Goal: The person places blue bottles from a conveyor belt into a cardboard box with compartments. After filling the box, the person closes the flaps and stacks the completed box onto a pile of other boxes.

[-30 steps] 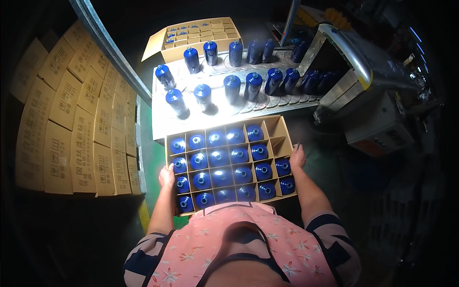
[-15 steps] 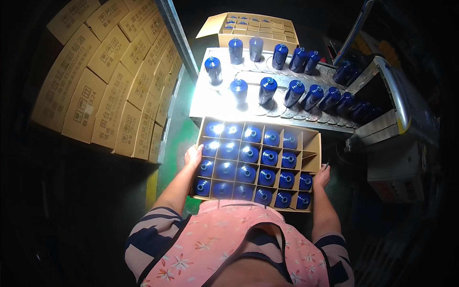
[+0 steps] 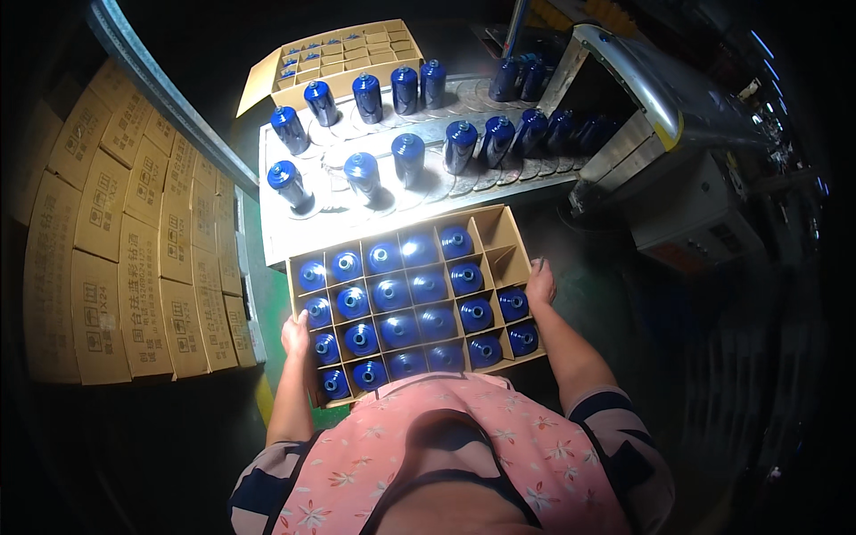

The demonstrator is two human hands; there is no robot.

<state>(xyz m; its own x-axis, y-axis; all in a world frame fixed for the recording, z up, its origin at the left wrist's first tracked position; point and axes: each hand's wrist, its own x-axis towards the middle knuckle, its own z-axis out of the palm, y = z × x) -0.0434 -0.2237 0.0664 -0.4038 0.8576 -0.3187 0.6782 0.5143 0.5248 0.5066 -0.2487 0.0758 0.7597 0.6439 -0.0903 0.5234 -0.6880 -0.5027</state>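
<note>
I hold an open cardboard box (image 3: pixel 499 234) with a grid of dividers against my body. Several blue bottles (image 3: pixel 392 292) fill most of its cells; two cells at the far right corner are empty. My left hand (image 3: pixel 295 337) grips the box's left wall and my right hand (image 3: pixel 539 283) grips its right wall. In front of the box stands a light metal table (image 3: pixel 285 236) with several more blue bottles (image 3: pixel 363 171) upright on it.
A second open divided box (image 3: pixel 357 55) sits at the table's far end. Stacked sealed cartons (image 3: pixel 116 232) stand at my left behind a metal rail (image 3: pixel 169 98). A grey machine with a curved guard (image 3: pixel 660 98) is at the right.
The view has swung back toward the right, with the table and box now more centred. Both hands keep their hold on the box's sides.
</note>
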